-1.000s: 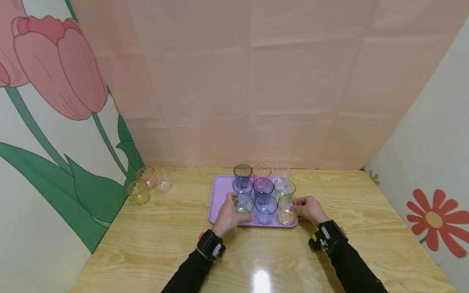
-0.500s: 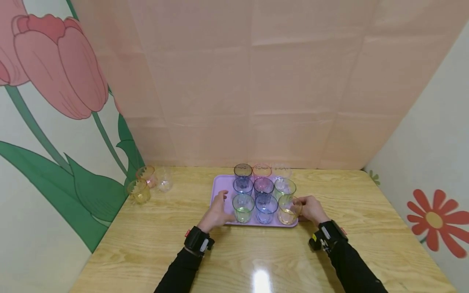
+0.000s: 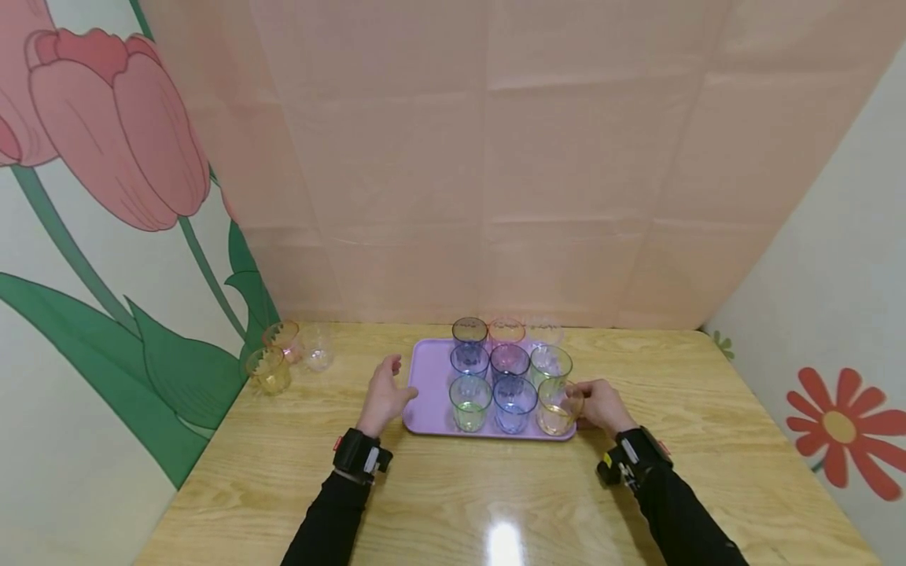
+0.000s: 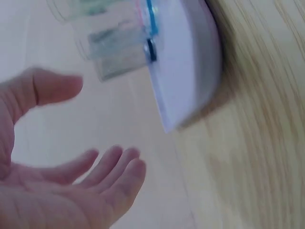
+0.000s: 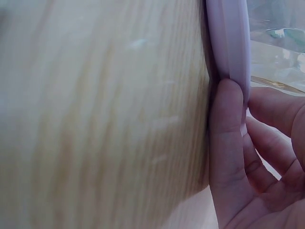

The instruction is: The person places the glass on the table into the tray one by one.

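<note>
In the head view a lilac tray [image 3: 429, 385] bears several coloured glasses in rows. A greenish glass [image 3: 470, 405], a blue glass [image 3: 515, 405] and a yellowish glass [image 3: 556, 409] form the front row. My left hand [image 3: 383, 397] is beside the tray's left edge, thumb and fingers spread with nothing between them. The left wrist view shows that hand [image 4: 71, 157] apart from the tray [image 4: 183, 71]. My right hand [image 3: 602, 405] is at the tray's front right corner, by the yellowish glass. In the right wrist view its fingers [image 5: 228, 124] pinch the tray's rim [image 5: 231, 43].
An amber glass [image 3: 269, 371], a pinkish glass [image 3: 283, 340] and a clear glass [image 3: 317, 350] stand together at the table's back left. A pink sheet [image 3: 481, 196] hangs behind the wooden table [image 3: 453, 495]. Painted walls rise on both sides.
My left hand has let go of the greenish front glass and moved left, past the tray's left edge. The right hand, the tray and the glasses have stayed in place.
</note>
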A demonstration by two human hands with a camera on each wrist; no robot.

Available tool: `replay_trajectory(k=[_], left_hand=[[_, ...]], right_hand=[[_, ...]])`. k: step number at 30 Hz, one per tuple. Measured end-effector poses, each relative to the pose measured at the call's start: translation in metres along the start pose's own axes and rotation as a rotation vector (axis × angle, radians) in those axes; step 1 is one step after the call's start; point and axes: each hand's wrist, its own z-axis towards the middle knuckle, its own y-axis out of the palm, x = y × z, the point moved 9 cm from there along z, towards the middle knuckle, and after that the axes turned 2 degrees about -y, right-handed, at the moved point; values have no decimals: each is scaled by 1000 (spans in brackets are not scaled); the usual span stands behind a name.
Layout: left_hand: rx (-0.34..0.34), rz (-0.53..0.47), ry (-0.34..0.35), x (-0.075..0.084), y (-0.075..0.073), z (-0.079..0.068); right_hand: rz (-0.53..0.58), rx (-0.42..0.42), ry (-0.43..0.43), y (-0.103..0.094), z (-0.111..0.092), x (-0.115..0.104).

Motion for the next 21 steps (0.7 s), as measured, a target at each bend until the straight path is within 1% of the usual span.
replay_trajectory(k=[3,8,10,13,17,21], left_hand=[[105,-34,-10,-6,-15,4],[259,-94,-39,-12,-39,6],[319,-121,-61,-15,-49,7],[396,-164,-100,-24,-61,11],[457,-190,-166,-38,-75,12],[505,-200,-201,-48,-88,13]], right_hand=[[0,0,3,0,0,-1],[-8,-4,23,-1,-1,-1],[-10,-7,34,-1,-1,0],[-5,-3,12,0,0,0],[3,6,-23,1,1,1],[-3,11,-17,1,0,1]])
